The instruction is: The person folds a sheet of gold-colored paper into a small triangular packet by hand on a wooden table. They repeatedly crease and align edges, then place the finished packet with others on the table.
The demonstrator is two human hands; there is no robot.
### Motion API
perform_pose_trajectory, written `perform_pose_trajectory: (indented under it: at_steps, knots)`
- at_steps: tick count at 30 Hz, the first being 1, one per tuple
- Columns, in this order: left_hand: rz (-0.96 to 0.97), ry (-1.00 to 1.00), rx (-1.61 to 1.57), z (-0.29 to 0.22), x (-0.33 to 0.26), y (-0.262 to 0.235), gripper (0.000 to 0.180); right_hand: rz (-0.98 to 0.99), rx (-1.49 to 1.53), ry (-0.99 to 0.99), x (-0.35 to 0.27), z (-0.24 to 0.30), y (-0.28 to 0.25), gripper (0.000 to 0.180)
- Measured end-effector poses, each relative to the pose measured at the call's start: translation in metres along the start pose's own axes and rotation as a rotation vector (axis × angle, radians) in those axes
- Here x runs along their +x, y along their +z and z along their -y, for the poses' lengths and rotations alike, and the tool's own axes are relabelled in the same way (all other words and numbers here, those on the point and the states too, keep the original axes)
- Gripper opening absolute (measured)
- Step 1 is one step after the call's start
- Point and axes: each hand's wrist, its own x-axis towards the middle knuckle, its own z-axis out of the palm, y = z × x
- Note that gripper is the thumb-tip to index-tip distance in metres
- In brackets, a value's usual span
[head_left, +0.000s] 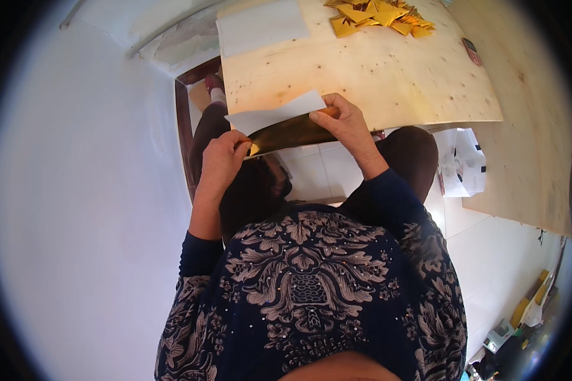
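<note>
A sheet of gold foil paper [287,132] stretches between my two hands at the near edge of the wooden table. Its shiny gold side faces me, and its white side [276,109] shows along the top, where the paper bends away. My left hand [224,152] pinches the left end between thumb and fingers. At the other end, my right hand [348,122] grips the upper right corner, thumb on the gold side. Behind the paper lies the bare wood of the table [356,76].
Folded gold paper pieces [381,14] form a pile at the table's far side. White sheets [260,26] lie at the far left, and a small red and dark phone-like device [471,51] at the right. A white plastic bag [463,164] stands on the floor beside my right knee.
</note>
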Motion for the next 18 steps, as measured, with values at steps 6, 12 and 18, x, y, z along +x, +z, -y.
perform_pose_trajectory:
  at_steps: [6,12,18]
  knots:
    - [0.020,0.045,-0.054,-0.012,-0.042,-0.030,0.017,0.003,-0.081,-0.058,-0.054,0.042,0.019,0.025]
    - [-0.342,0.418,-0.019,-0.062,-0.056,-0.038,0.049,0.107,-0.122,-0.088,-0.085,0.064,0.038,0.025]
    - [0.047,0.236,-0.088,-0.094,-0.064,-0.035,0.036,0.185,-0.124,-0.102,-0.110,0.071,0.047,0.025]
